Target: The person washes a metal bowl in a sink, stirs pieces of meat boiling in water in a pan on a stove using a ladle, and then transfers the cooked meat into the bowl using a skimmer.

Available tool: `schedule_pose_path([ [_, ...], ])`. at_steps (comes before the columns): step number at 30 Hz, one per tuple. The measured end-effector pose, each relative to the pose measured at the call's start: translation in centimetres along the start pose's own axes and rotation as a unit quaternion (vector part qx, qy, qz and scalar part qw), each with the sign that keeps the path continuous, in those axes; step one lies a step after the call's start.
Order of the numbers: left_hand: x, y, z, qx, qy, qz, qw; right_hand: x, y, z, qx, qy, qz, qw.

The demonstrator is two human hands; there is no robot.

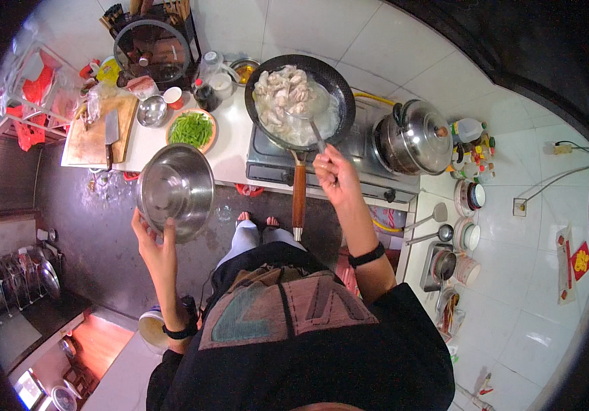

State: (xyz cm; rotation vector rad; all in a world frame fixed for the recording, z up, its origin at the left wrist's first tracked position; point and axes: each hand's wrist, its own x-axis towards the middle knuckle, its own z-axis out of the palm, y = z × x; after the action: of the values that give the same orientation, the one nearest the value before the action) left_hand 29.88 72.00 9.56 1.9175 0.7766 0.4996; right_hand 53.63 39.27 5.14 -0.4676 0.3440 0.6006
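Note:
My left hand [156,234] grips the rim of a stainless steel bowl [184,187], held tilted in the air in front of the counter; its visible inside holds no food. In my right hand [336,173] is the handle of a metal skimmer or ladle [318,134], whose head lies among pale pieces of meat [284,92] in a dark wok [343,95]. Cloudy, foamy liquid surrounds the meat. The wok rests on a gas stove [268,154], its wooden handle [299,192] pointing towards me.
A lidded steel pot [420,136] occupies the stove's right side. Left of the wok stand a plate of cut green vegetables [190,128], a dark sauce bottle [205,95] and a small metal bowl [152,110]. A cleaver [112,128] lies on a wooden cutting board [81,146], its handle over the counter edge.

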Motion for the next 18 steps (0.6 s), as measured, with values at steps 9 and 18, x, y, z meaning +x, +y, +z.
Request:
schedule_pose_path([
  [9,0.1,1.2,0.4,0.0,-0.012,0.005,1.0,0.0,0.0,0.4,-0.013,0.005,-0.019,1.0],
  [18,0.1,0.9,0.2,-0.019,-0.004,0.0,1.0,-2.0,-0.6,-1.4,-0.057,0.017,-0.062,0.996],
])
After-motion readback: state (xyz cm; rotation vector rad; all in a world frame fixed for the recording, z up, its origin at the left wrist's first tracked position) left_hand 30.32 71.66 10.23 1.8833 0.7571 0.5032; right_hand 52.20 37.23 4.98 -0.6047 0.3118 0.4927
